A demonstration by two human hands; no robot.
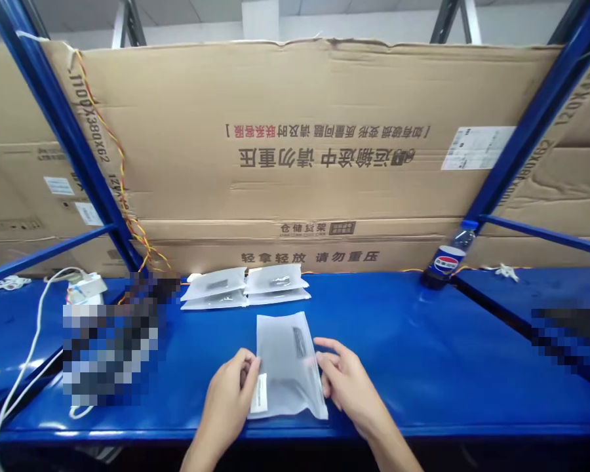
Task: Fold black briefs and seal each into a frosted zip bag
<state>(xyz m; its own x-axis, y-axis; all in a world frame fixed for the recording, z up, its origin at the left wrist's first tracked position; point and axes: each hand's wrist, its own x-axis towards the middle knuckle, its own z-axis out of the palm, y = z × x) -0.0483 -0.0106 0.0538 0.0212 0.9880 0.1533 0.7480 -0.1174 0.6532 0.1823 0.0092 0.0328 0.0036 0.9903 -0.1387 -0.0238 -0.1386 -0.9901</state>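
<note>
A frosted translucent pouch [285, 367] lies on the blue tabletop in front of me, with a small white label at its lower left and a dark printed patch at its upper right. My left hand [231, 393] pinches the pouch's left edge, thumb and fingers closed on it. At the right edge is my right hand [344, 380], its index finger stretched out and the other fingers curled beside the pouch. Behind it lie several similar pouches [216, 283] in two stacks side by side.
A bottle [447, 259] with dark liquid leans at the back right by a blue post. Cardboard [324, 190] walls the back. On the left are a white power adapter [86, 288], cables and a pixelated area; another pixelated patch is far right.
</note>
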